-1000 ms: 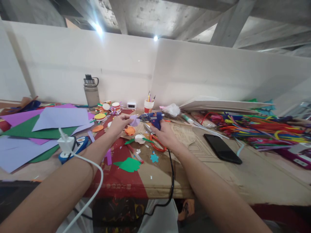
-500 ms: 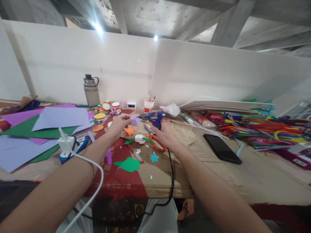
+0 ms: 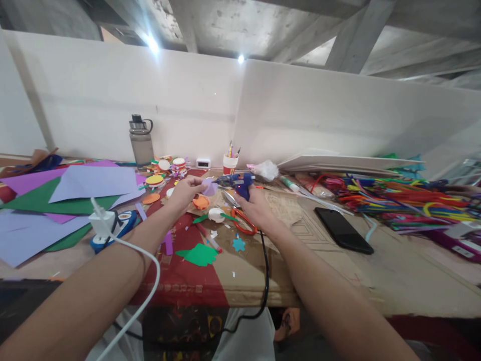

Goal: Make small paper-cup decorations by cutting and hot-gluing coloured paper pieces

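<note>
Between the fingertips of my left hand [image 3: 187, 192] is a small purple paper piece [image 3: 211, 187]. My right hand [image 3: 259, 204] is wrapped round the handle of a blue glue gun [image 3: 242, 184], whose nozzle points left at the paper, close to its edge; whether they touch I cannot tell. The gun's black cord [image 3: 266, 271] runs down off the table edge. Below the hands lie orange-handled scissors [image 3: 246, 224], a white round piece with green strips [image 3: 216, 215], an orange paper flower [image 3: 201, 202], a blue paper flower [image 3: 238, 244] and green paper cutouts [image 3: 199, 254].
Coloured paper sheets [image 3: 93, 183] and a power strip with a white plug [image 3: 103, 225] lie left. A water bottle [image 3: 141, 141] and a cup of pencils [image 3: 230, 163] stand behind. Rightward are a phone [image 3: 343, 229] and a pile of colourful pipe cleaners [image 3: 398, 198].
The purple paper has shifted very slightly at the nozzle. Both hands keep nearly the same place and grip.
</note>
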Action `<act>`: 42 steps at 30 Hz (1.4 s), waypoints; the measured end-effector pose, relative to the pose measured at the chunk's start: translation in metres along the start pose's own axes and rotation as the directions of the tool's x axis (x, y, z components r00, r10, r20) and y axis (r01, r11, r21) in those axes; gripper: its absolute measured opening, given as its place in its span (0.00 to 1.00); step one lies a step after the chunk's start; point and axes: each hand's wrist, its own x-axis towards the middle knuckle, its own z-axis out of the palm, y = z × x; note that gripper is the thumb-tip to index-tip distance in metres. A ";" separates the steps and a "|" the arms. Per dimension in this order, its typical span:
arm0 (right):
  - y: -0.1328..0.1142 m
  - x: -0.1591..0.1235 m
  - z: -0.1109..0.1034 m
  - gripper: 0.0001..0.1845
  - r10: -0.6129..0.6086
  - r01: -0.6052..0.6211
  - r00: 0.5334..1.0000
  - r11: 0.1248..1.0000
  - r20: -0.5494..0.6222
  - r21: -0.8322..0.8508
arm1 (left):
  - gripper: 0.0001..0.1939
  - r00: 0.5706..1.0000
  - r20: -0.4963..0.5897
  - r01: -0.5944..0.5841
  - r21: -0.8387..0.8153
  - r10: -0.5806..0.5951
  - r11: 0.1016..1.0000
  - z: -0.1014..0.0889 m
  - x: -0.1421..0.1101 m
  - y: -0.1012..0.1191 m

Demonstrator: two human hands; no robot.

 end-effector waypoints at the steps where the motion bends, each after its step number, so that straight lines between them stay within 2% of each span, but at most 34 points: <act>1: 0.000 0.000 0.000 0.18 -0.001 0.001 1.000 1.000 0.000 -0.001 | 0.18 1.000 0.000 0.001 0.001 -0.001 1.000 0.000 0.000 0.000; 12: -0.003 0.000 -0.002 0.19 0.038 -0.038 0.999 0.999 -0.015 -0.012 | 0.18 1.000 -0.011 0.000 0.004 0.000 1.000 0.001 -0.001 0.002; 21: 0.000 0.000 -0.001 0.20 0.020 -0.020 0.999 1.000 -0.029 -0.009 | 0.17 1.000 -0.011 -0.010 0.013 0.010 1.000 0.000 -0.001 0.001; 26: 0.000 0.000 -0.001 0.20 0.012 -0.013 1.000 0.999 -0.027 -0.032 | 0.18 0.999 -0.007 -0.043 0.031 0.043 0.999 0.000 -0.002 0.002; 32: 0.000 -0.001 -0.002 0.20 -0.046 0.044 0.999 0.995 -0.012 -0.094 | 0.14 0.990 0.007 -0.140 0.114 0.140 0.984 -0.003 -0.001 0.004; 36: 0.001 -0.002 -0.003 0.20 -0.060 0.056 0.998 0.987 -0.022 -0.154 | 0.12 0.991 0.021 -0.133 0.156 0.131 0.979 -0.002 -0.003 0.011; 39: -0.002 -0.002 -0.005 0.19 -0.049 0.043 0.998 0.987 -0.037 -0.155 | 0.11 0.993 0.004 -0.114 0.108 0.114 0.988 -0.001 -0.004 0.013; 42: -0.005 -0.001 -0.009 0.18 0.009 -0.016 0.995 0.997 -0.097 -0.077 | 0.12 0.997 -0.042 -0.068 0.022 0.069 0.997 -0.001 -0.003 0.012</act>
